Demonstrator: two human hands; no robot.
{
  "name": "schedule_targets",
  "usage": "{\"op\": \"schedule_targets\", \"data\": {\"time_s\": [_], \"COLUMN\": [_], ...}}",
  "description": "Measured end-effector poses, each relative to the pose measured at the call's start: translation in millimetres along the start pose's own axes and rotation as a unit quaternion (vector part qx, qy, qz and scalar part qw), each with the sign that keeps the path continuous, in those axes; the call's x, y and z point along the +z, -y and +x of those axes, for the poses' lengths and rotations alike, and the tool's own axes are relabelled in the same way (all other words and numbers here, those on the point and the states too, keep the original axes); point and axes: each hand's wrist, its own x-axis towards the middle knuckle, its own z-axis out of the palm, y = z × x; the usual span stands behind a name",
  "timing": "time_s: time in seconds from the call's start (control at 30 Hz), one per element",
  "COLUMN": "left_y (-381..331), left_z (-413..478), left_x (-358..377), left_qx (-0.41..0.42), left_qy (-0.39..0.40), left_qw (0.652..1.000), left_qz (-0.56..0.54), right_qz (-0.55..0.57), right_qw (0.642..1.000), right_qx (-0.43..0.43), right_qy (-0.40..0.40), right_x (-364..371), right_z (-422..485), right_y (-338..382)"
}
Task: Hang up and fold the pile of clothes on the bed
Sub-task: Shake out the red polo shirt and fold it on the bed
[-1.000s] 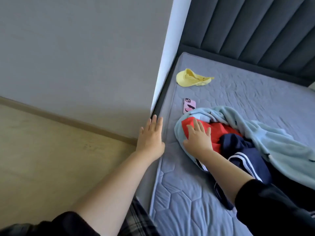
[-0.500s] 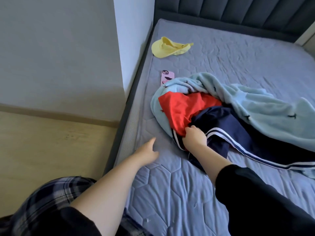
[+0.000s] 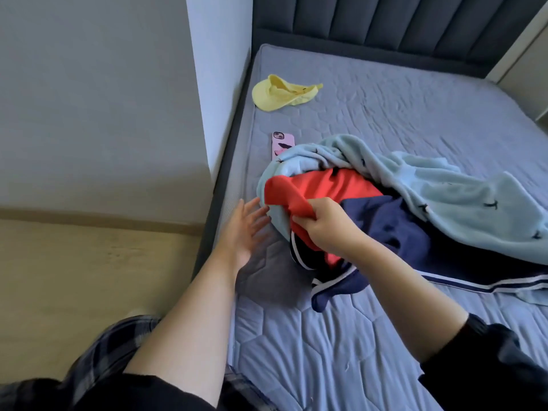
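Pile of clothes [image 3: 370,215]: right of frame centre, on the grey-blue quilted mattress [image 3: 326,336], running off the right edge.

Three garments countable in the pile:
- One red garment [image 3: 326,185], smooth, thin fabric, lying at the left end of the heap. Its near edge is lifted in a fold.
- One navy garment [image 3: 394,232] with white stripe trim, crumpled beneath and right of the red. A striped length trails toward the right edge.
- One light blue fleece piece [image 3: 459,197], fuzzy, scattered with small dark motifs. It curls round the upper and left sides of the red and drapes over the navy toward the right. Garment type not readable.

Hands, two:
- Right hand [image 3: 329,226], centre frame: fingers and thumb curled tight round the fold of red fabric, bunching it above the navy cloth.
- Left hand [image 3: 243,232], left of centre: fingers spread and straight, holding nothing, above the mattress edge. Fingertips are just beside the blue fleece rim; contact cannot be told.

Both forearms bare, black sleeves at the bottom of frame.

Other items on the mattress:
- One yellow cap [image 3: 278,94], upper centre, well apart from the pile.
- One pink-cased phone [image 3: 281,142], face down, its lower end touching or tucked under the blue fleece.

Dark padded headboard [image 3: 385,25] along the top. Pale wood floor [image 3: 89,277] lower left.
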Motion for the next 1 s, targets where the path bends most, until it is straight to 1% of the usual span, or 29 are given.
{"op": "schedule_targets", "data": {"time_s": [0.1, 0.17, 0.23, 0.27, 0.33, 0.47, 0.53, 0.6, 0.63, 0.67, 0.7, 0.73, 0.77, 0.8, 0.83, 0.87, 0.9, 0.93, 1.0], "left_y": [-7.6, -6.7, -3.3, -2.0, 1.7, 10.8, 14.9, 18.9, 20.2, 20.7, 19.8, 17.8, 14.5, 11.5, 9.7, 9.1, 8.9, 7.7, 0.1], "left_z": [-8.3, -14.0, -19.1, -21.4, -23.5, -20.0, -17.0, -14.7, -14.0, -13.3, -12.2, -11.3, -10.6, -9.6, -9.0, -9.2, -10.4, -10.7, -11.7], "left_x": [5.4, 3.7, -1.9, -2.9, -3.6, 2.0, 3.1, 2.6, 1.9, 2.1, 2.6, 3.5, 3.8, 3.6, 2.7, 1.9, 0.8, -0.9, -4.9], "left_qx": [-0.011, -0.002, 0.009, 0.015, 0.026, 0.06, 0.077, 0.093, 0.098, 0.097, 0.092, 0.087, 0.085, 0.086, 0.091, 0.098, 0.109, 0.121, 0.157], "left_qy": [0.092, 0.166, 0.217, 0.23, 0.228, 0.167, 0.135, 0.087, 0.058, 0.034, 0.014, -0.004, -0.025, -0.045, -0.062, -0.077, -0.1, -0.133, -0.228], "left_qw": [0.995, 0.986, 0.974, 0.969, 0.963, 0.967, 0.97, 0.973, 0.976, 0.98, 0.985, 0.99, 0.992, 0.992, 0.991, 0.989, 0.984, 0.979, 0.958], "left_qz": [-0.043, -0.001, 0.056, 0.088, 0.144, 0.185, 0.187, 0.191, 0.187, 0.171, 0.144, 0.114, 0.089, 0.075, 0.075, 0.084, 0.094, 0.095, 0.078], "right_qz": [0.001, -0.003, -0.004, 0.003, 0.025, 0.089, 0.13, 0.196, 0.191, 0.135, 0.035, -0.079, -0.174, -0.232, -0.25, -0.25, -0.243, -0.241, -0.226], "right_qw": [0.999, 0.999, 0.998, 0.998, 0.996, 0.988, 0.982, 0.971, 0.972, 0.983, 0.993, 0.991, 0.971, 0.947, 0.933, 0.929, 0.932, 0.935, 0.947], "right_qx": [-0.047, -0.048, -0.038, -0.03, -0.018, 0.017, 0.052, 0.078, 0.08, 0.079, 0.087, 0.112, 0.156, 0.202, 0.241, 0.264, 0.269, 0.259, 0.205], "right_qy": [0.004, -0.019, -0.044, -0.057, -0.08, -0.125, -0.123, -0.112, -0.11, -0.099, -0.065, -0.006, 0.05, 0.086, 0.093, 0.071, 0.027, -0.022, -0.104], "right_x": [8.9, 17.0, 24.2, 26.6, 28.8, 22.2, 17.2, 12.6, 9.8, 6.3, 2.5, -0.8, -3.3, -4.9, -5.6, -6.1, -6.4, -7.0, -11.5], "right_z": [4.0, 9.4, 11.1, 10.9, 8.8, 7.8, 7.7, 6.9, 7.3, 9.2, 11.6, 11.9, 9.6, 6.3, 2.1, -1.3, -2.4, -1.4, 6.9], "right_y": [24.4, 30.1, 29.1, 28.1, 26.1, 19.7, 13.8, 6.3, -1.5, -13.0, -26.5, -41.4, -56.4, -69.9, -80.3, -86.5, -87.9, -83.9, -65.8]}}
